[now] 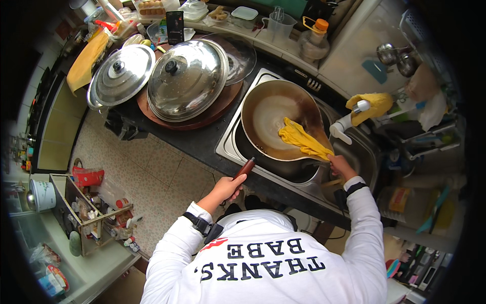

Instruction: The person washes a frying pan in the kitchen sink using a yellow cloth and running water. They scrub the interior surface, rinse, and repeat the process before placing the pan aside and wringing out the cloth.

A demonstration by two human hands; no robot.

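Observation:
A large wok (265, 110), brown toward its rim and paler in the middle, sits over the left basin of the steel double sink (231, 141). My left hand (231, 188) grips a reddish-brown handle (245, 169) at the wok's near left. The handle's metal tip comes close to the rim; I cannot tell whether they are joined. In my right hand (340, 166) is one end of a yellow cloth (298, 135). That cloth stretches over the wok's right side, its bunched far end lying on the inner surface.
A white-handled faucet (341, 129) with another yellow cloth (370, 108) stands behind the right basin. Left of the sink, a domed steel lid (190, 79) rests on a round board (228, 100), beside a second lid (123, 76). A phone (175, 28) stands upright behind them.

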